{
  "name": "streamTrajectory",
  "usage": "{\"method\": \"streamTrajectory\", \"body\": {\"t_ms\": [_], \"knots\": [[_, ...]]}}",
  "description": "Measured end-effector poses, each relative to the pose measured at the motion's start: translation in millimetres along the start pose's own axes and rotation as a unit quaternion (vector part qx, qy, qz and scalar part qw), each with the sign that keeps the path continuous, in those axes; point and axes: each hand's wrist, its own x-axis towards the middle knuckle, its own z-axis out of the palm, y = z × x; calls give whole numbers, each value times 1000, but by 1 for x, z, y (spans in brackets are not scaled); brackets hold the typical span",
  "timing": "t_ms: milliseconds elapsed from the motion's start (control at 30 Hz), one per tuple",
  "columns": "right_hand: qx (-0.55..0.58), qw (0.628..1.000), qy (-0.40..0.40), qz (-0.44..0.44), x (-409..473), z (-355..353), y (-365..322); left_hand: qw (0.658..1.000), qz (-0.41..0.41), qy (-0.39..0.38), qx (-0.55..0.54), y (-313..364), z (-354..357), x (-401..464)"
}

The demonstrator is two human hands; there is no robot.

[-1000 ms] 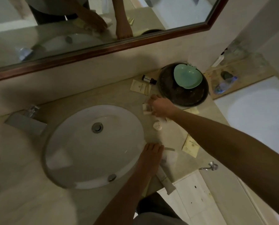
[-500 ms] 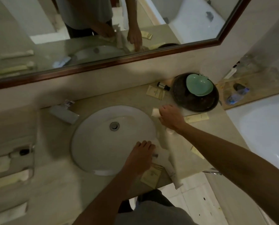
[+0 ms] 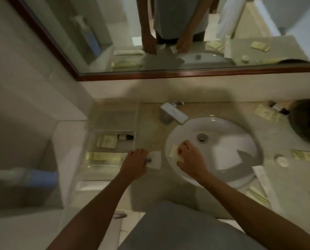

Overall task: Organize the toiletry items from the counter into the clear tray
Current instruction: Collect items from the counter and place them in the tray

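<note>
The clear tray (image 3: 96, 170) stands on the counter left of the sink; it holds a small dark-capped bottle (image 3: 125, 137), a cream sachet (image 3: 106, 141) and a long yellowish packet (image 3: 103, 156). My left hand (image 3: 135, 164) is at the tray's right edge, closed on a white wrapped packet (image 3: 155, 159). My right hand (image 3: 187, 157) hovers over the sink's left side, gripping a small cream packet (image 3: 174, 153). More items lie on the counter to the right: a round soap (image 3: 282, 161), a sachet (image 3: 264, 112), a small bottle (image 3: 279, 108) and a long packet (image 3: 306, 156).
A white sink (image 3: 228, 159) with a chrome faucet (image 3: 172, 113) fills the middle of the beige counter. A dark round tray (image 3: 306, 123) sits at the far right. The mirror (image 3: 168, 33) spans the back wall. A white tube (image 3: 264, 183) lies at the sink's lower right.
The view has swung left, bringing the clear tray into sight. Both hands have moved left across the sink, each carrying a packet picked from the counter's right side.
</note>
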Motion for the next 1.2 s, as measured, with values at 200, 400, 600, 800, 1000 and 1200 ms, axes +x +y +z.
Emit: {"method": "streamTrajectory", "body": {"t_ms": [200, 400, 600, 800, 1000, 1200], "knots": [[36, 998, -48, -21, 17, 58, -103, 997, -71, 1, 38, -140, -23, -13], [35, 997, -59, 25, 28, 88, -149, 996, -58, -3, 73, -229, -22, -15], [60, 997, 2, 39, 79, 87, -194, 999, -12, -43, -9, -227, -10, 6], [65, 995, 19, 73, 79, 87, -179, 994, 0, -42, -97, -215, -11, 16], [65, 993, 25, 93, 58, 84, -166, 998, -22, -46, -33, -226, -15, 45], [59, 994, 23, 94, 52, 81, -156, 998, -41, -38, 21, -221, -7, 45]]}}
